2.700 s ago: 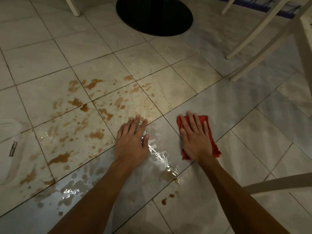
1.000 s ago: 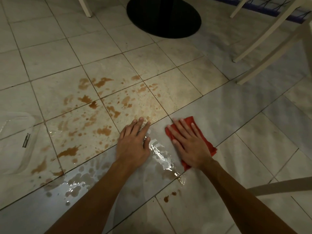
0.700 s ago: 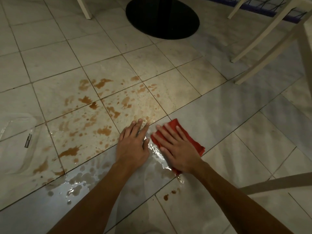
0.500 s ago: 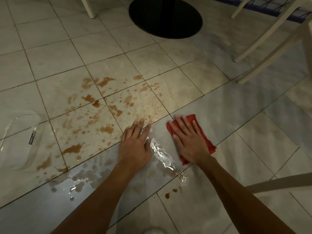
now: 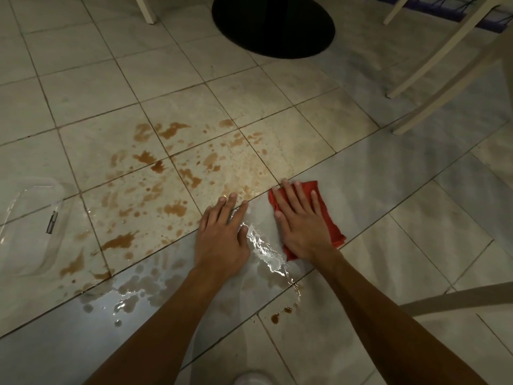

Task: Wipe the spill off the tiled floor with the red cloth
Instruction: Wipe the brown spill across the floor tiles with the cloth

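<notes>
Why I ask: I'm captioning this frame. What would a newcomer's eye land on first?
A brown spill splatters the tiled floor left of centre, with a shiny puddle nearer the person. At its right edge the right hand presses the red cloth flat, and the left hand rests flat on wet tile beside it.

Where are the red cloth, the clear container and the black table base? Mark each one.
red cloth [image 5: 334,229]: head view, on its exposed right edge.
clear container [image 5: 27,232]: head view, on its bare bottom.
black table base [image 5: 273,23]: head view, on the middle of the disc.
</notes>
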